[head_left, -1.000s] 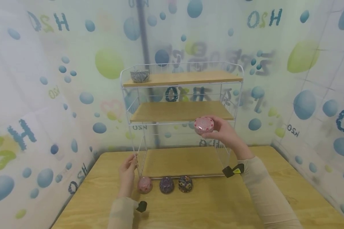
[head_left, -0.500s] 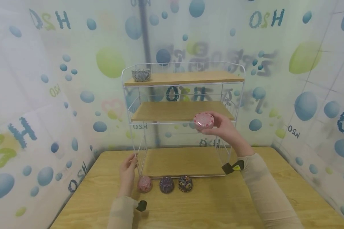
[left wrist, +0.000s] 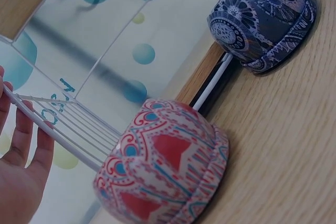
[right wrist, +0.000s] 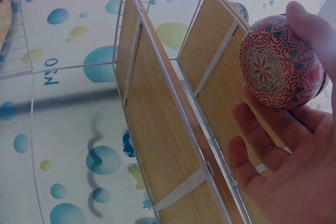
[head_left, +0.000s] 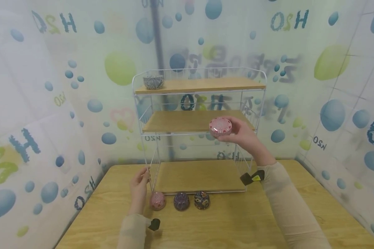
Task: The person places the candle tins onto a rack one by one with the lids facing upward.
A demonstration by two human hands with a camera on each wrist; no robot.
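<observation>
My right hand [head_left: 241,133] grips a small round tin [head_left: 220,126] with a pink and red pattern, thumb on one side and fingers on the other. It is in the air in front of the middle shelf [head_left: 187,121] of a white wire rack; the right wrist view shows the patterned tin [right wrist: 278,64] close up. My left hand [head_left: 139,183] holds the rack's left front post, its fingers [left wrist: 42,153] round the white wire. Beside it on the table stand a pink tin [head_left: 157,201], a purple tin [head_left: 181,201] and a dark multicoloured tin [head_left: 201,200].
A grey patterned tin [head_left: 153,82] sits at the left end of the rack's top shelf [head_left: 205,84]. The bottom shelf [head_left: 196,174] lies just behind the row of tins. The wooden table [head_left: 237,224] reaches a curtain [head_left: 81,131] printed with bubbles.
My right hand has lifted the pink tin a little higher, from the middle shelf's front edge to in front of its board. The left hand and the tins on the table have stayed put.
</observation>
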